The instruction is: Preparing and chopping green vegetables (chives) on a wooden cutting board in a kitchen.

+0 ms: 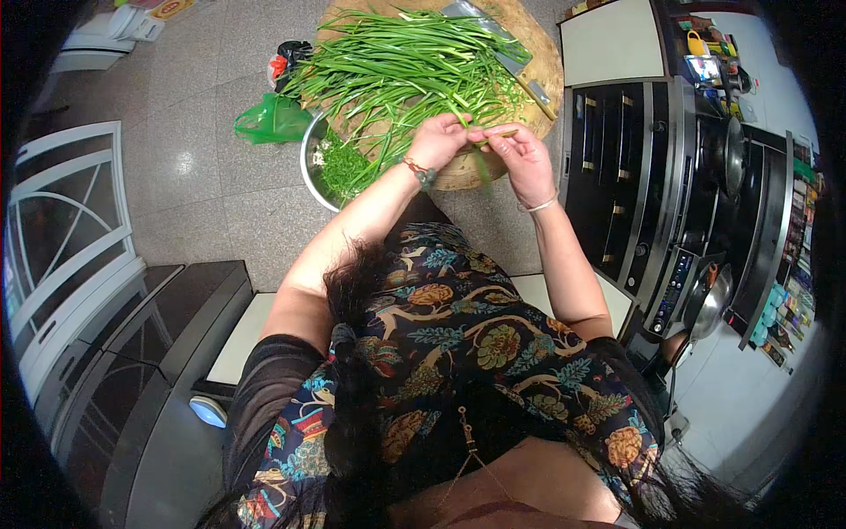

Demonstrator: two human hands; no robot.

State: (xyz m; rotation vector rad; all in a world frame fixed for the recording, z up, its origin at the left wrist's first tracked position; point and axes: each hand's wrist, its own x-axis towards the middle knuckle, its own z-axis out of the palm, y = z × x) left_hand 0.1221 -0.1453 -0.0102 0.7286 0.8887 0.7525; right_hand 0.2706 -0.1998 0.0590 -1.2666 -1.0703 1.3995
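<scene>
A large heap of long green garlic chives [403, 59] lies across a round wooden chopping block [548, 53]. My left hand [439, 140] pinches some green stalks above the near edge of the block. Close beside it, fingertips almost meeting, my right hand [525, 159] holds a thin brownish-green piece between thumb and fingers. A cleaver [509, 59] rests on the block's right side, partly under the greens, its handle pointing to the near right. Left of the block, a steel bowl [309, 159] contains finely chopped greens [344, 165]; long leaves hang over its rim.
On the left of the block are a green plastic bag [274, 120] and a black bag [294, 56] with something red. Black cabinets and a stove [681, 284] with a steel pan [710, 307] line the right. Dark cabinets [165, 317] stand at left over grey floor tiles.
</scene>
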